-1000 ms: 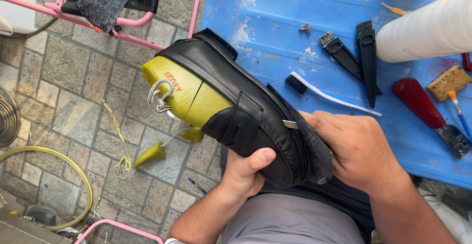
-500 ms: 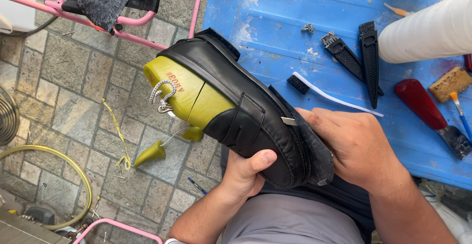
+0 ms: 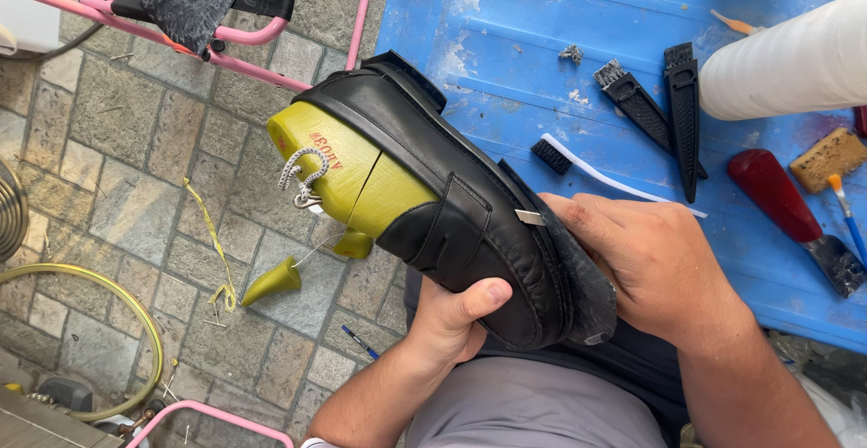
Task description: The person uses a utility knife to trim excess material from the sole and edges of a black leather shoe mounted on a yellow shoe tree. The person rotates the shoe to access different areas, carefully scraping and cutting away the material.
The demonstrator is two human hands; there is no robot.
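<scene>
- Head view, shoe: a black leather shoe (image 3: 470,222) on a yellow-green last (image 3: 348,172) is held over the person's lap, at the near-left edge of the blue table (image 3: 506,14). Its long axis runs diagonally: heel toward upper left, toe toward lower right, sole edge facing the table.
- Around the shoe: right of it on the table lie a white-handled brush (image 3: 596,172), two black brushes (image 3: 664,109), a red-handled scraper (image 3: 786,209), a sponge block (image 3: 829,159) and a white roll (image 3: 795,60). Left of the shoe, on the stone floor, are a yellow cone (image 3: 271,281), a yellow hose (image 3: 108,322) and a pink-framed stool (image 3: 208,14). Nothing blocks the shoe's upper.
- Grip: the left hand (image 3: 452,317) is closed under the toe, thumb pressed on the upper. The right hand (image 3: 659,263) is closed around a small metal blade (image 3: 530,218), whose tip touches the seam beside the sole; its fingers rest on the sole edge.
</scene>
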